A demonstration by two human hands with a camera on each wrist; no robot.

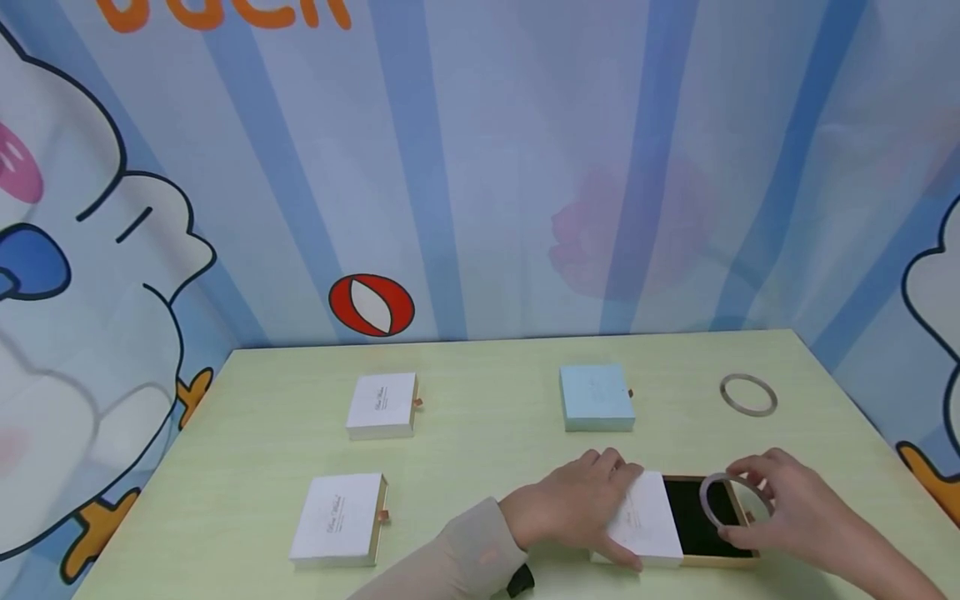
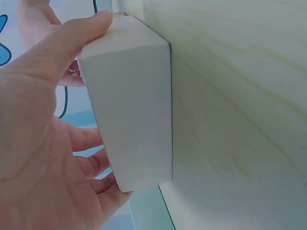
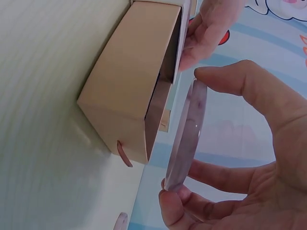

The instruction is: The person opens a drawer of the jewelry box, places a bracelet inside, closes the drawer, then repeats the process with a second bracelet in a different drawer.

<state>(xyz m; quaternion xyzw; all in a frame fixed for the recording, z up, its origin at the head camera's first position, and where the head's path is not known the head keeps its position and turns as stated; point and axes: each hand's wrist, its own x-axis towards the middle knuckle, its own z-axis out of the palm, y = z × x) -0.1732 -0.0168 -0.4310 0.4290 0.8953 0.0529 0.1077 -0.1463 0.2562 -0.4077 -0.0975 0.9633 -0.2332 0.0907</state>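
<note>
My right hand pinches a pale lilac bangle by its rim, thumb on one side and fingers on the other. The bangle is tilted and held over a pulled-out drawer with a black lining. That drawer belongs to a white slide-out jewelry box, whose tan drawer front carries a small ribbon tab. Across the box's white sleeve lies my left hand; in the left wrist view its thumb and fingers grip opposite sides of the sleeve.
A second bangle lies flat at the table's back right. Behind the left hand sits a light blue box. Two closed white boxes, one farther back and one nearer, stand on the left. A printed backdrop rises behind the table.
</note>
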